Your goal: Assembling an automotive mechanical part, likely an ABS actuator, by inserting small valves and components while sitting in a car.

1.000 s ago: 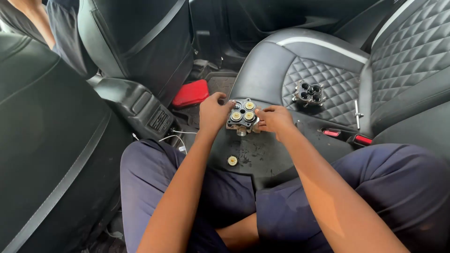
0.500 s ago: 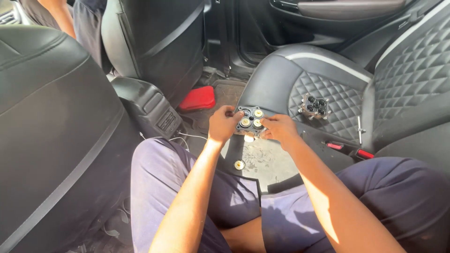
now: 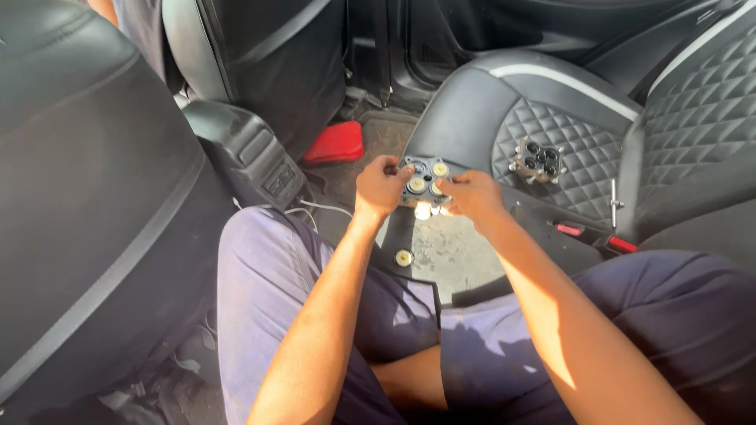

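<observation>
Both hands hold a small dark metal block (image 3: 425,182) with several round cream-coloured caps set in its face. My left hand (image 3: 379,187) grips its left side and my right hand (image 3: 471,197) grips its right side, above the front edge of the black car seat (image 3: 472,102). A single loose cream cap (image 3: 404,257) lies on the dusty seat surface below the left hand. A second metal block (image 3: 537,160) with dark round holes rests on the quilted seat cushion to the right.
I sit in the back of a car, legs in dark blue trousers. The front seat backs (image 3: 79,197) and the centre console (image 3: 252,157) are to the left. A red object (image 3: 335,143) lies on the floor. Red seat-belt buckles (image 3: 622,244) and a thin metal tool (image 3: 613,201) are at the right.
The view has shifted a little; both hands stay on the metal block in about the same place, turning it slightly. The loose cap has not moved.
</observation>
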